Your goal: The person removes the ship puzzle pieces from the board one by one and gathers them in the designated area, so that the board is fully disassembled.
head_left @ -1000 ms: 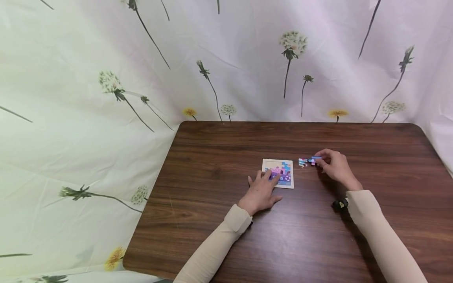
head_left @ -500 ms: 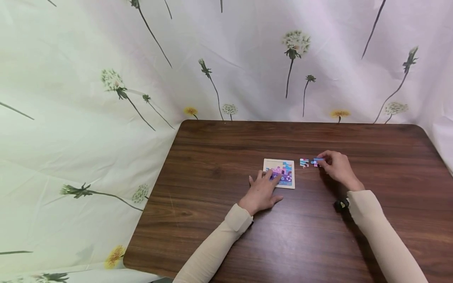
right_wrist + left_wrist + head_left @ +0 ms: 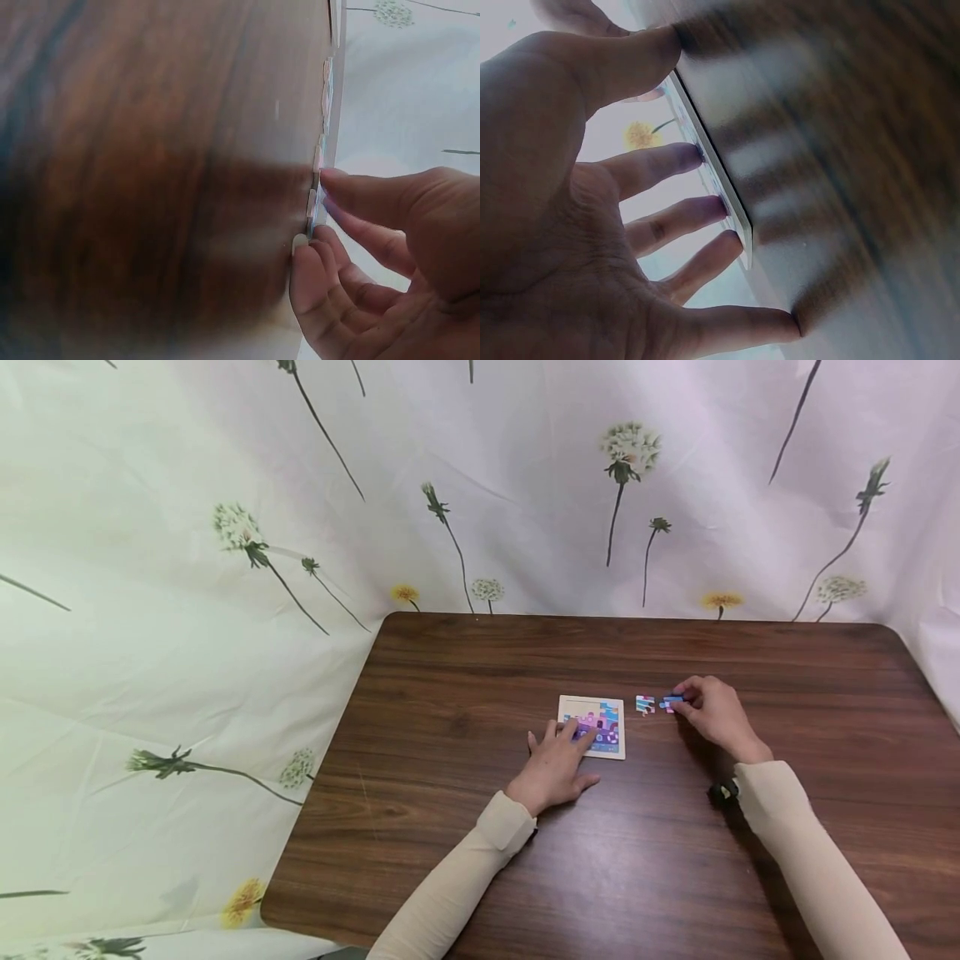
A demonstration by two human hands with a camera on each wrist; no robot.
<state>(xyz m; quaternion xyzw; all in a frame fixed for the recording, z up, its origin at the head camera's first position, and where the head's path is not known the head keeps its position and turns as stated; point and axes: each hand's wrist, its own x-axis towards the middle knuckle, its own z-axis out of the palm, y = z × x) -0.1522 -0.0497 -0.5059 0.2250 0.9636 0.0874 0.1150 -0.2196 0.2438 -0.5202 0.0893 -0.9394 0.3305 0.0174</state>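
A small square jigsaw puzzle in a pale tray (image 3: 579, 706) lies on the table, its pink, purple and blue pieces partly fitted and cream backing showing at the upper left. Across its lower left rests my left hand (image 3: 551, 772), fingers spread; in the left wrist view several fingertips touch the tray's edge (image 3: 718, 176). My right hand (image 3: 716, 714) pinches a blue and pink puzzle piece (image 3: 667, 704) between thumb and fingers, at table level. Between it and the tray lies another loose puzzle piece (image 3: 644, 704), striped blue and white. The right wrist view shows the pieces only edge-on.
Everything sits on a dark brown wooden table (image 3: 450, 668) with rounded corners. Behind and to the left hangs a white curtain (image 3: 525, 510) printed with dandelions. A small black object (image 3: 723, 792) shows at the right cuff.
The piece at my right hand has tilted slightly under the fingers, with little other motion there. My left hand stays on the puzzle. The head view has shifted slightly.
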